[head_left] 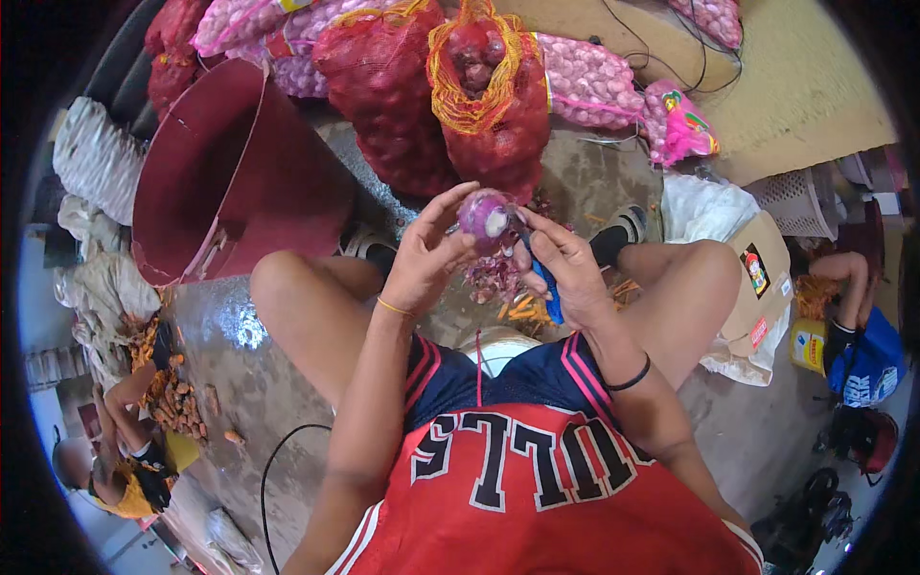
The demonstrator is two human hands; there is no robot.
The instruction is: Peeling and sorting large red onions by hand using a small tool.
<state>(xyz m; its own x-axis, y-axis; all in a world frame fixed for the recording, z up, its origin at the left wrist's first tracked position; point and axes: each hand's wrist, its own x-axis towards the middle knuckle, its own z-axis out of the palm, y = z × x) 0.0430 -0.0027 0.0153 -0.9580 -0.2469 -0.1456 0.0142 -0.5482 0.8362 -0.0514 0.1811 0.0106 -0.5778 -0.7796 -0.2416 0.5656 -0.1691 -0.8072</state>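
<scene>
Between my hands is a red onion (483,214) with a pale cut patch on its near face. My left hand (430,248) grips it from the left, thumb and fingers around its side. My right hand (573,269) is closed around a blue handle (548,284), probably a small knife; its blade is hard to make out. The right fingertips reach the onion's right side. Below the onion, on the floor between my feet, lies a heap of purple onion skins (496,277), partly hidden by my hands.
Red mesh sacks of onions (496,154) stand ahead. A large maroon tub (302,180) leans at the left. Orange peelings (528,309) litter the wet floor (237,359). At the right is a cardboard box (751,280). Other people sit at far left (126,467) and right (862,352).
</scene>
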